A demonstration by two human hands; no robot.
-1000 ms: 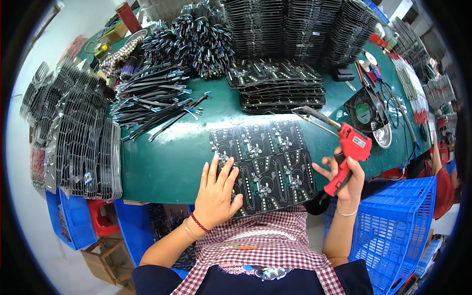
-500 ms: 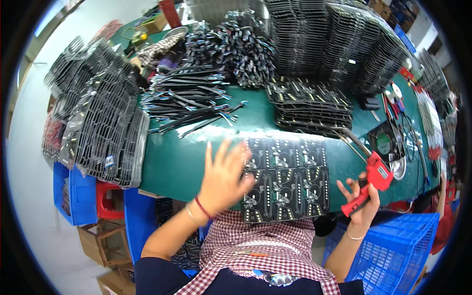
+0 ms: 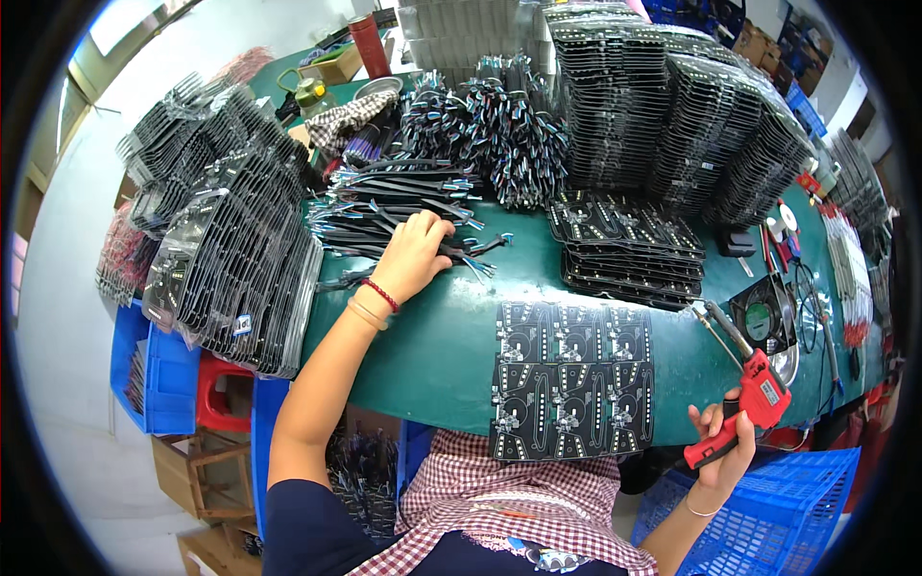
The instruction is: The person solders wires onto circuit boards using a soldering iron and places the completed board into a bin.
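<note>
My left hand (image 3: 413, 257) lies on a loose pile of black cables (image 3: 399, 182) with blue and white wire ends. Its fingers curl down around a cable, and the fingertips are partly hidden. In my right hand (image 3: 727, 449) is a red soldering gun (image 3: 765, 392), gripped by its handle, its metal tip pointing up and left. Between the hands, at the front edge of the table, a black circuit board panel (image 3: 573, 379) lies flat. It is divided into several sections with rows of pale pads. Neither hand touches it.
Behind the panel is a stack of black boards (image 3: 629, 254); taller stacks (image 3: 605, 106) rise beyond. More boards (image 3: 235, 274) stand at left. A fan (image 3: 764, 312) and tools lie at right on the green table (image 3: 413, 374). A blue crate (image 3: 759, 509) sits below right.
My left hand has moved from beside the panel up and away to the cable pile and curled its fingers. My right hand still holds the soldering gun. The whole view has shifted slightly.
</note>
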